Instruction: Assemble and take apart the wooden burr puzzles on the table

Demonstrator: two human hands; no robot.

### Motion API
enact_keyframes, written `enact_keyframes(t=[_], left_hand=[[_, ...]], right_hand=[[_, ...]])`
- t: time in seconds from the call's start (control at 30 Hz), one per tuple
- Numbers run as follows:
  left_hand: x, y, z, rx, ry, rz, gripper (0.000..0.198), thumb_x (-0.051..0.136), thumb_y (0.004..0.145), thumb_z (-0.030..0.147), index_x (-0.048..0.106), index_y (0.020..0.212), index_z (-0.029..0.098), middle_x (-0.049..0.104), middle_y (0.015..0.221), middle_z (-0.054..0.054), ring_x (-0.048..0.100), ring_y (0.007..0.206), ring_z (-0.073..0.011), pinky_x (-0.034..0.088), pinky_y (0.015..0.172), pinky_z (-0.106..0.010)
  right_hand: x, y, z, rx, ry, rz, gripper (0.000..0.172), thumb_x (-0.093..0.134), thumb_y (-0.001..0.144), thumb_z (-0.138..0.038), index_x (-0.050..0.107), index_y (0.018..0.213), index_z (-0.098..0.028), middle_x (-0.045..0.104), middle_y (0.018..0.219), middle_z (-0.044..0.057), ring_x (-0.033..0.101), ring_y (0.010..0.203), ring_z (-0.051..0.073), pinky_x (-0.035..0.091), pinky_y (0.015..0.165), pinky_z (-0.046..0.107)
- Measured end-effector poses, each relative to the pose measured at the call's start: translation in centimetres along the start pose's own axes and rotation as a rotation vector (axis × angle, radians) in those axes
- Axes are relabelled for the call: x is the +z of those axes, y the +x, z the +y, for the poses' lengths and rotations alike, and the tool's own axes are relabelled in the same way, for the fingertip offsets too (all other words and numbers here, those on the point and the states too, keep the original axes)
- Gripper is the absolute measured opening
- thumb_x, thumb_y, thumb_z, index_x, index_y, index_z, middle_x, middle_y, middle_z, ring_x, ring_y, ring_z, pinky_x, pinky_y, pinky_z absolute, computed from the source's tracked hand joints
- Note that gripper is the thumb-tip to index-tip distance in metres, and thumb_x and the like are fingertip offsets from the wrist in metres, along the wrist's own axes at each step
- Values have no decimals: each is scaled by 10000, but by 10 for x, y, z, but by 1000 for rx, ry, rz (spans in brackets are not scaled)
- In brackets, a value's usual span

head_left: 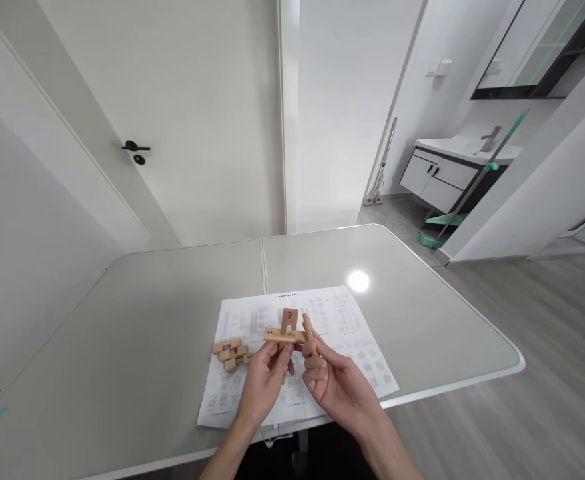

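Observation:
Two joined wooden pieces are held above a printed sheet (372, 360): a flat bar (276, 335) lies roughly level, and a block marked with a numeral (290, 319) stands upright on it. My left hand (266, 377) grips the bar from below, thumb and fingers closed at its underside. At the bar's right end, my right hand (330, 377) is closed with its fingers bent; the raised index finger is beside the wood. Several loose notched wooden blocks (230, 355) lie in a small pile on the sheet's left edge.
The sheet lies on a grey table (172, 320) with a pale rim and a seam down its middle. Beyond are a white door (212, 120), a washbasin cabinet (440, 177), a mop (386, 160) and a green dustpan (432, 239).

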State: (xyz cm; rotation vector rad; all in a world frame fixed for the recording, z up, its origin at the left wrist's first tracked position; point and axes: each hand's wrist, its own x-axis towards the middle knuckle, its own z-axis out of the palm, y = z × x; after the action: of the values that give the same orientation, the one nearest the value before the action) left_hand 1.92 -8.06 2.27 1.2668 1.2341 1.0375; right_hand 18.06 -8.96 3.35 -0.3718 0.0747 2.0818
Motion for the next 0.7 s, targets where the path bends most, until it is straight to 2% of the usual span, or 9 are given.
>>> enact_keyframes(t=[0.1, 0.2, 0.4, 0.53, 0.63, 0.7], left_hand=[[0, 2, -6, 16, -11, -7, 386, 649, 926, 540, 694, 973, 160, 616, 703, 6, 546, 598, -135, 401, 526, -227], [0, 3, -13, 25, -23, -8, 416, 632, 933, 564, 689, 984, 155, 609, 708, 6, 522, 581, -128, 392, 521, -228], [-2, -1, -22, 22, -3, -27, 416, 626, 947, 557, 701, 994, 150, 601, 687, 3, 501, 575, -129, 381, 534, -232], [0, -5, -23, 8, -22, -15, 421, 651, 922, 572, 715, 929, 157, 605, 658, -1, 508, 564, -134, 387, 520, -228], [4, -7, -23, 24, -5, 43, 406, 672, 908, 564, 706, 856, 163, 615, 650, -5, 521, 563, -138, 410, 530, -231], [4, -8, -23, 44, 18, 91, 403, 664, 911, 561, 700, 825, 169, 634, 665, -15, 553, 592, -154, 446, 572, -246]], right_hand=[[-1, 0, 8, 25, 158, 3, 362, 706, 904, -66, 686, 1212, -255, 679, 861, -16, 547, 587, 52, 496, 555, 135], [-3, -2, 12, 5, 232, 0, 438, 666, 898, 5, 681, 1239, -271, 680, 886, -14, 589, 622, 53, 525, 575, 136], [-13, -6, 15, -89, 173, -9, 541, 672, 858, 44, 676, 1276, -299, 668, 881, -22, 641, 660, 77, 577, 604, 183], [-17, -7, 21, -97, 178, -27, 580, 694, 827, 55, 674, 1279, -308, 658, 866, -37, 646, 674, 65, 582, 616, 154], [-15, -5, 31, -136, 184, -43, 625, 708, 807, 56, 665, 1283, -346, 644, 869, -42, 659, 745, 63, 592, 674, 139], [-12, -3, 36, -167, 184, -26, 608, 717, 810, 27, 667, 1288, -345, 645, 900, -21, 672, 812, 94, 613, 695, 182]])
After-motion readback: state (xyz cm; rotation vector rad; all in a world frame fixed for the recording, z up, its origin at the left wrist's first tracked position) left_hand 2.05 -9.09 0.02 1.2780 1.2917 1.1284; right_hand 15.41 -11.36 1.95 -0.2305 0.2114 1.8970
